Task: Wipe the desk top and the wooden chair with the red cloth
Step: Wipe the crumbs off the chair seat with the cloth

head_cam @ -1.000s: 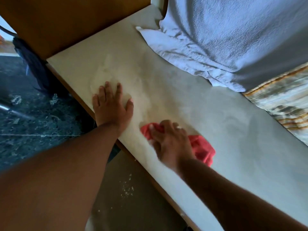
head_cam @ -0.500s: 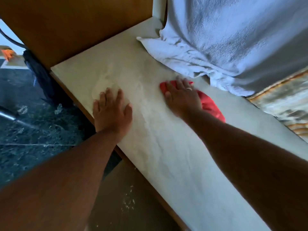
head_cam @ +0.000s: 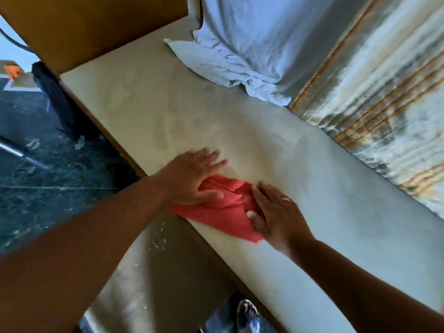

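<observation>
Head view: the red cloth (head_cam: 225, 212) lies crumpled on the pale tabletop (head_cam: 312, 188), right at its near edge, one corner hanging just over. Left hand (head_cam: 192, 179) presses flat on the cloth's left part, fingers spread and reaching past it onto bare surface, gripping nothing. Right hand (head_cam: 276, 212) lies flat against the cloth's right side, thumb on the fabric, not clenched. Beyond the cloth the tabletop runs bare up to a white towel (head_cam: 240, 51) at the far edge. Right of the cloth, open surface reaches a striped fabric (head_cam: 384, 104).
</observation>
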Motion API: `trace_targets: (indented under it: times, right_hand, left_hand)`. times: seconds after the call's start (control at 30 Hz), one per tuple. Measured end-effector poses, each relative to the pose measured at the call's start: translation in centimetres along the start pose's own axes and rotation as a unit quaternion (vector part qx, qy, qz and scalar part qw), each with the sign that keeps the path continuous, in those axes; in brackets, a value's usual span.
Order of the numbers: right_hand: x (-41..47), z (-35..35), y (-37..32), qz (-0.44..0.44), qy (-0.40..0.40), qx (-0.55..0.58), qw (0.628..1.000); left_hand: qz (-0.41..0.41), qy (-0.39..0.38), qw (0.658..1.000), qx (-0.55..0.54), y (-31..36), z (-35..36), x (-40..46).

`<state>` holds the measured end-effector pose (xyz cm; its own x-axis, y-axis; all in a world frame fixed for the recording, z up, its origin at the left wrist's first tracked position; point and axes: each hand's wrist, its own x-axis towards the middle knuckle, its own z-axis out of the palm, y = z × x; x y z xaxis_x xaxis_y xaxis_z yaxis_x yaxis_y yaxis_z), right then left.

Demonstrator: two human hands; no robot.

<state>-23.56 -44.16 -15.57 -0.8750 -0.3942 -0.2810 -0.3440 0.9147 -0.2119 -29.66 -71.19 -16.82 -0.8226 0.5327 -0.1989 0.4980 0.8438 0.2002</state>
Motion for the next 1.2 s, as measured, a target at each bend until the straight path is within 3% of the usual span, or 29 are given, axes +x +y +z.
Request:
trace_targets:
  times: [0.07, 0.17, 0.27, 0.37, 0.47, 0.6, 0.7, 0.8, 0.9, 0.93, 1.0, 1.03, 1.1, 1.2]
  right_hand:
    - [0.4, -0.6, 0.3, 0.002, 0.011, -0.005, 1.0]
    - [1.7, -1.6, -1.3, 0.005, -0.023, 0.005, 1.0]
    - [1.8, -2.6, -4.8, -0.041, -0.058, 0.007, 0.997]
    - [0.8, -2.0, -9.5, -0.11, -0.086, 0.149, 0.979]
    - [0.3, 1.5, -14.9, -0.119, -0.138, 0.265, 0.947]
    - [2.8, 9.9, -19.6, -0.015, -0.136, 0.329, 0.934]
    - [6.8, 16.1, -20.7, 0.096, -0.087, 0.358, 0.925]
    - [10.3, 21.1, -19.3, 0.192, 0.0, 0.33, 0.924]
    - [11.6, 24.8, -16.2, 0.295, 0.038, 0.312, 0.902]
    - [11.5, 26.2, -15.1, 0.304, 0.01, 0.272, 0.913]
    - [11.0, 28.4, -13.6, 0.253, -0.054, 0.138, 0.956]
    - [10.9, 29.5, -13.2, 0.215, -0.052, 0.078, 0.972]
    - [11.8, 31.2, -13.6, 0.134, -0.009, 0.052, 0.99]
    - [14.4, 33.6, -16.2, -0.015, -0.001, 0.097, 0.995]
  left_hand:
    - [0.011, -0.053, 0.996, 0.067, 2.6, 0.3, -0.2]
    - [-0.041, -0.016, 0.998, 0.039, 3.5, -0.5, -2.2]
    - [-0.042, -0.051, 0.997, 0.031, 3.5, -1.9, -6.6]
    - [-0.144, -0.112, 0.975, -0.124, 1.4, -1.9, -13.3]
    - [-0.297, -0.049, 0.879, -0.369, -2.6, 1.1, -21.2]
    - [-0.44, 0.07, 0.72, -0.531, -5.7, 9.1, -27.3]
    - [-0.476, 0.133, 0.668, -0.557, -6.9, 15.8, -26.3]
    - [-0.461, 0.185, 0.635, -0.591, -8.9, 20.7, -21.6]
    - [-0.452, 0.198, 0.585, -0.644, -12.0, 24.3, -17.6]
    - [-0.465, 0.185, 0.609, -0.616, -13.0, 25.8, -17.3]
    - [-0.532, 0.097, 0.743, -0.394, -14.2, 29.5, -19.2]
    - [-0.555, 0.05, 0.785, -0.27, -14.4, 31.7, -20.9]
    - [-0.568, 0.01, 0.808, -0.157, -14.3, 35.4, -24.5]
    - [-0.526, 0.042, 0.842, -0.112, -14.0, 38.9, -26.3]
